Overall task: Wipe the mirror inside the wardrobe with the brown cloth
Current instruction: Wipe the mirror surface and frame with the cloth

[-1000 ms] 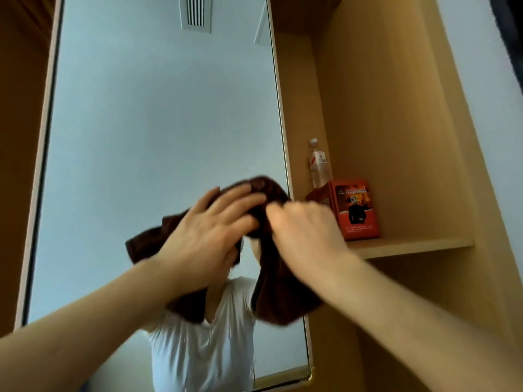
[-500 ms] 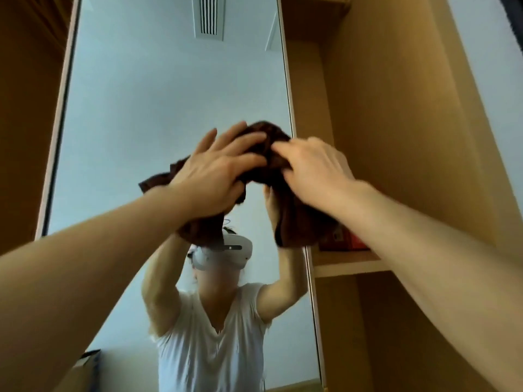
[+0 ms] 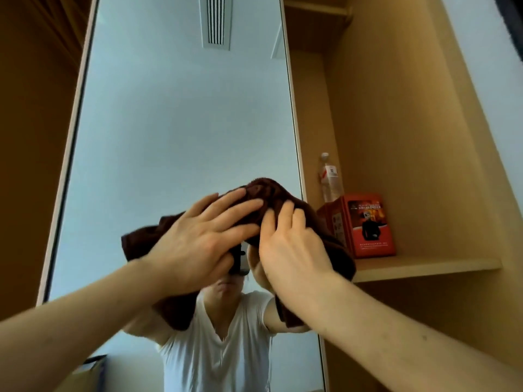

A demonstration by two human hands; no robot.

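The left hand (image 3: 203, 239) and right hand (image 3: 291, 250) lie side by side, fingers straight and flat, pressing the brown cloth (image 3: 270, 190) against the mirror (image 3: 181, 123) near its right edge. The cloth bunches above their fingertips and hangs below.

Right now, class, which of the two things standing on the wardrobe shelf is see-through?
The bottle, clear with a white cap, standing behind the red box. The box is opaque and printed.
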